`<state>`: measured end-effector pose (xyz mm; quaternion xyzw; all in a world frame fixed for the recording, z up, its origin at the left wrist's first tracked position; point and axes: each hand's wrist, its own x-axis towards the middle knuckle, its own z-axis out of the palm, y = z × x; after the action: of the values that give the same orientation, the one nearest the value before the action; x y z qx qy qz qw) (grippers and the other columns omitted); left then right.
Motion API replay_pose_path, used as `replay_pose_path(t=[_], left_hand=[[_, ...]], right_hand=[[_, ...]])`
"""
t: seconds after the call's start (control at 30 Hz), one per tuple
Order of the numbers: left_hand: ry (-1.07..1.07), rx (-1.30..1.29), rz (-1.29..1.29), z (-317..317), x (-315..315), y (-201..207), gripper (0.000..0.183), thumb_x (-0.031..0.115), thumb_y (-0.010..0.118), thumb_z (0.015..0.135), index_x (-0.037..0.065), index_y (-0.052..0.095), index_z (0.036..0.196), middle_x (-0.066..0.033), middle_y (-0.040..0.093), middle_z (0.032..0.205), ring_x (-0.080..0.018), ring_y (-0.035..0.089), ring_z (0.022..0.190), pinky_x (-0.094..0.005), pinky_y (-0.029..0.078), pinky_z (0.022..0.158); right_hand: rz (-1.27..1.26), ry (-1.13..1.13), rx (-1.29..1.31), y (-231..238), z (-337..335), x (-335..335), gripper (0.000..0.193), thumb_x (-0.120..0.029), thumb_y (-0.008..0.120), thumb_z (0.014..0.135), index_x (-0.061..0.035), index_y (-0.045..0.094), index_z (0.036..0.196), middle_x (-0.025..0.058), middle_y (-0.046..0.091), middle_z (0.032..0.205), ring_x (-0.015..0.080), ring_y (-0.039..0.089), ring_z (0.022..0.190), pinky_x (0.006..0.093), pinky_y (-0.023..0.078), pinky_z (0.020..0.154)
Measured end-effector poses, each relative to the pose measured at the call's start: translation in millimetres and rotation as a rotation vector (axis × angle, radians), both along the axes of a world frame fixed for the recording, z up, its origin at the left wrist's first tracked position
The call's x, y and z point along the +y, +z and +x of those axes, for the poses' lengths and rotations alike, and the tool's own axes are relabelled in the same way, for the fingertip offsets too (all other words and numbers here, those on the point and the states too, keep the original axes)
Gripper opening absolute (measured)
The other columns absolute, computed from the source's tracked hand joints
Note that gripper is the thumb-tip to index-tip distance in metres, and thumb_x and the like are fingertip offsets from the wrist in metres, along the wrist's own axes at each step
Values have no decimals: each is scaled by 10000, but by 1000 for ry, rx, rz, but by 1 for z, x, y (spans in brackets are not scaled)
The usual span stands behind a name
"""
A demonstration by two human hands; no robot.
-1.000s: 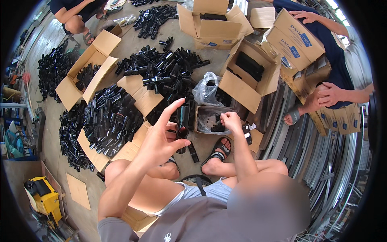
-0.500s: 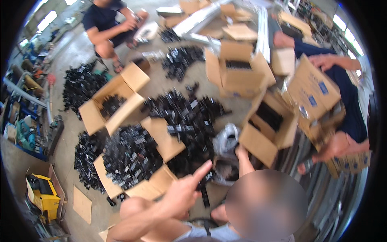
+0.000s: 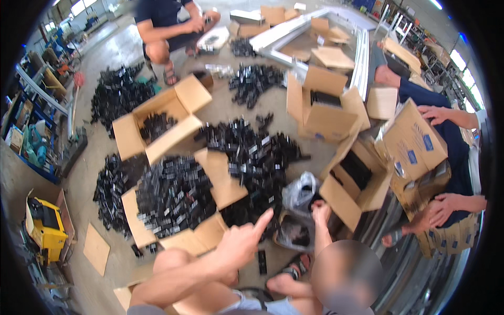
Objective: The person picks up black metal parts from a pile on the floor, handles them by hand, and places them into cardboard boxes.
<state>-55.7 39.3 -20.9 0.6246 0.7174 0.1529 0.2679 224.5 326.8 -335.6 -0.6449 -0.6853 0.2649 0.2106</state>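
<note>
Head view: black parts (image 3: pixel 301 237) sit inside a small box (image 3: pixel 284 242) on the floor (image 3: pixel 79 205) in front of me. My right grip (image 3: pixel 321 212) is by its far right edge, near a clear bag (image 3: pixel 299 194), fingers curled in; I can't tell if they pinch anything. My left grip (image 3: pixel 241 242) points one finger, the rest curled; I can't see what they hold. A big open box (image 3: pixel 339 203) crowds my right side. Bare floor shows far left.

Blurred dark lettering (image 3: pixel 420 131) and blue rectangular marks (image 3: pixel 411 157) stand on the closed carton (image 3: pixel 407 139), above and right of the clear plastic bag (image 3: pixel 300 192); smaller, unreadable blue marks (image 3: pixel 444 243) stand on low cartons, below and right of it.
</note>
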Motion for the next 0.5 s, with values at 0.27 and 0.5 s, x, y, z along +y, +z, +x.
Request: replay_pose_path(t=[0.27, 0.5], left_hand=[[-13, 67, -36, 3, -4, 4, 1070, 10, 792, 755, 74, 204, 1646, -190, 715, 905, -415, 708, 837, -520, 552, 701], [-50, 100, -57, 10, -12, 4, 1061, 42, 822, 729, -54, 229, 1603, -215, 726, 940, -405, 722, 860, -496, 574, 726]], right_hand=[[153, 233, 674, 249, -79, -158, 153, 60, 711, 942, 20, 730, 1089, 97, 753, 1073, 153, 705, 984, 281, 557, 903], [635, 1101, 306, 319, -111, -188, 198, 38, 772, 839, -19, 721, 1021, 94, 765, 962, 269, 727, 868, 347, 605, 746]])
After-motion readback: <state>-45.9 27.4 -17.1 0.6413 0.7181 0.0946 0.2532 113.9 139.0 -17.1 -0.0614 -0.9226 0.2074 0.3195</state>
